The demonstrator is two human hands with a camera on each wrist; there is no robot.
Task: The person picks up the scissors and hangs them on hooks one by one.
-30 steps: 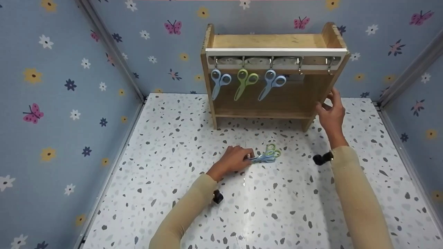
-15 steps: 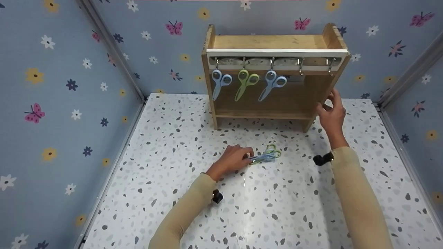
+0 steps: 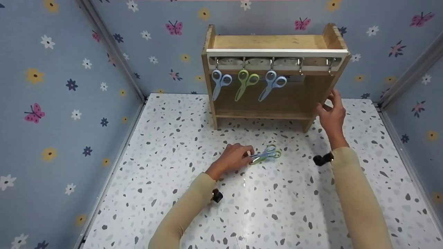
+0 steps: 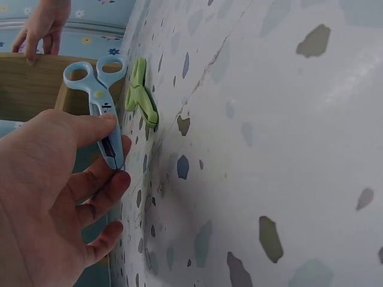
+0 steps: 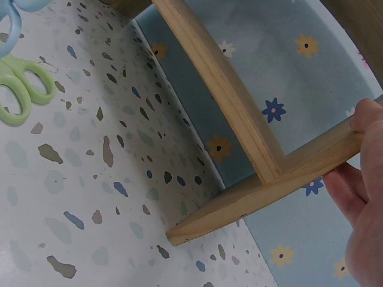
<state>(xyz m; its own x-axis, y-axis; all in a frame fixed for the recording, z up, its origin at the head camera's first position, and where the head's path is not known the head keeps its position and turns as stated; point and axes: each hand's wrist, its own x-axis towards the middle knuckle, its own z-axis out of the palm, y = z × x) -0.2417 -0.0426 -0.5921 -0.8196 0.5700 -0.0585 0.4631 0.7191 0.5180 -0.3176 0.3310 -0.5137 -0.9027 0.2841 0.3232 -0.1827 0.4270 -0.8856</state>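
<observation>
My left hand (image 3: 235,157) pinches a pair of light blue scissors (image 4: 99,95) by the blade end, between thumb and fingers, handles pointing away. They are raised a little off the table. A pair of green scissors (image 4: 142,98) lies on the table just behind them, partly overlapped in the head view. My right hand (image 3: 333,116) grips the right side panel of a small wooden rack (image 3: 263,114), thumb on the front edge and fingers behind. From the rack's hooks hang blue scissors (image 3: 220,81), green scissors (image 3: 245,83) and another blue pair (image 3: 271,83).
Two bare hooks, one (image 3: 300,66) and another (image 3: 330,67), are at the right end of the rack's white rail (image 3: 277,51). The rack stands at the back of the speckled white table (image 3: 277,200). Flower-patterned walls (image 3: 69,138) enclose the back and sides.
The blue scissors have risen slightly and shifted up and back in the left hand, uncovering more of the green pair beneath. The right hand and the rack have stayed in place.
</observation>
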